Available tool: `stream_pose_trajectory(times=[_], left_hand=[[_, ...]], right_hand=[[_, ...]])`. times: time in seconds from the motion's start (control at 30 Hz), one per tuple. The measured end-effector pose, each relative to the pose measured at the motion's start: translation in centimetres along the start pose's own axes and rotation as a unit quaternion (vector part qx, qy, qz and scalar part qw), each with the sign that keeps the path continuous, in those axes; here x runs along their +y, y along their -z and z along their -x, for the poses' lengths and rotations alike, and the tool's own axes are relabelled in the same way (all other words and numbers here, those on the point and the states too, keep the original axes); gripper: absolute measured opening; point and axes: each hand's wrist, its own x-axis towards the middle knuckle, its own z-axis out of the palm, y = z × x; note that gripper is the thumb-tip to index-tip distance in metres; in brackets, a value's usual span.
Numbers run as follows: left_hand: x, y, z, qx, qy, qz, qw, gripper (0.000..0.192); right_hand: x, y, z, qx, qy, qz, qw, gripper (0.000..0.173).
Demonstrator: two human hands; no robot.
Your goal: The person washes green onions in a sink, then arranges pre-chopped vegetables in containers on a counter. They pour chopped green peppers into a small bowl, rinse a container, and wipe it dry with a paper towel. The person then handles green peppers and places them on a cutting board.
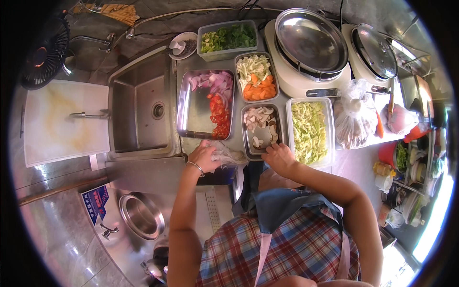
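Note:
My left hand [205, 156] holds a crumpled whitish cloth [226, 154] at the counter's front edge, just below a steel tray [193, 120] with sliced red onion and chopped red tomato or pepper. At the near right corner of a smaller steel tray [246, 138] of sliced mushrooms lies my right hand [279, 158]; its fingertips are at the rim, and whether they grip it cannot be told. Beyond that tray is another with shredded cabbage [252, 66] and sliced carrot [260, 89]. A clear plastic container [331, 132] of shredded cabbage stands to the right.
A steel sink [138, 104] and a white cutting board [66, 122] are on the left. Behind are a tub of chopped greens [227, 53] and a small plate [186, 53]. Two cookers with a steel pan [312, 41] and a lidded pan [376, 52] stand right, near a plastic bag [355, 118].

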Motion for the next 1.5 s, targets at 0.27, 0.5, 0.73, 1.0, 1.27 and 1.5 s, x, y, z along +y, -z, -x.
stream_pose_trajectory(times=[0.27,0.5,0.73,1.0,1.27,1.5], left_hand=[[1.9,-2.6,-1.1,0.154,-0.206,0.0,0.966,0.025],[-2.5,-2.5,0.1,0.31,-0.026,0.01,0.95,0.034],[-1.0,-7.5,-0.9,0.392,0.007,-0.035,0.919,0.055],[1.4,-5.7,1.3,0.329,0.055,-0.061,0.941,0.071],[11.6,-6.8,-1.3,0.19,-0.216,0.388,0.876,0.043],[18.3,-11.4,-3.3,0.026,-0.182,0.575,0.797,0.061]], right_hand=[[-0.8,0.7,-1.0,-0.034,0.012,-0.018,0.999,0.014],[-0.8,1.4,-0.4,0.035,0.004,-0.026,0.999,0.018],[-0.8,2.8,1.3,0.192,0.025,-0.116,0.974,0.024],[5.3,4.4,8.0,0.332,-0.17,-0.169,0.912,0.039],[11.1,0.1,15.0,0.188,-0.454,-0.388,0.78,0.038],[10.3,-0.1,15.0,0.256,-0.447,-0.398,0.759,0.021]])
